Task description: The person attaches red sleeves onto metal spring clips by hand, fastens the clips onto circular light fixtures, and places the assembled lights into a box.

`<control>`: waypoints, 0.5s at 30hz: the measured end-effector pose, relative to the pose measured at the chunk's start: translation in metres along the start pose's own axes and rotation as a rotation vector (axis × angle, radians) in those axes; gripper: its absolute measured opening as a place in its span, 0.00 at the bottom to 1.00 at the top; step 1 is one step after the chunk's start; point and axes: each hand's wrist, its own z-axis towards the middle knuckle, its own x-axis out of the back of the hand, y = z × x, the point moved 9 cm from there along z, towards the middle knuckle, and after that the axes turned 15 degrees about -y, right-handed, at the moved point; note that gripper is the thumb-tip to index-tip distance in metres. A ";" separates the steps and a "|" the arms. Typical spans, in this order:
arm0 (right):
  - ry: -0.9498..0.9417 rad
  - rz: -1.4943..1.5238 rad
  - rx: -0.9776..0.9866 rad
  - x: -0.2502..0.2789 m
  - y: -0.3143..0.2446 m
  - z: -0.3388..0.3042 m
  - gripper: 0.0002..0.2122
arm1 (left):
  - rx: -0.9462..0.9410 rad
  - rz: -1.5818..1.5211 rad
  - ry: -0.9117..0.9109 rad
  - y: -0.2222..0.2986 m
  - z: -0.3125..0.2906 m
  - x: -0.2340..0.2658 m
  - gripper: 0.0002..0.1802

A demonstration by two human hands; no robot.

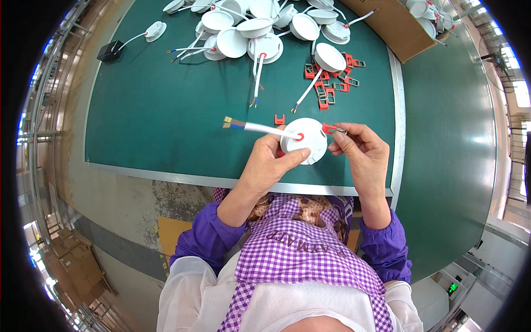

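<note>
While your left hand grips the disc, your right hand pinches a clip at its rim, apparently fitting it; next calls for careful alignment.

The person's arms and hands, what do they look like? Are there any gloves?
The left hand and right hand have no gloves on. Wrinkled purple sleeves cover part of the forearms, stopping before the wrists. White cloth shows higher up.
</note>
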 end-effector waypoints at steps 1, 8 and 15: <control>-0.019 -0.032 -0.013 -0.003 0.000 -0.001 0.07 | 0.005 -0.001 0.001 -0.001 0.000 -0.001 0.25; -0.024 -0.410 0.115 -0.014 -0.024 -0.011 0.07 | 0.008 0.156 0.094 0.000 0.000 0.002 0.20; -0.005 -0.554 0.175 -0.020 -0.029 -0.019 0.06 | -0.161 0.230 0.140 0.013 -0.003 -0.004 0.14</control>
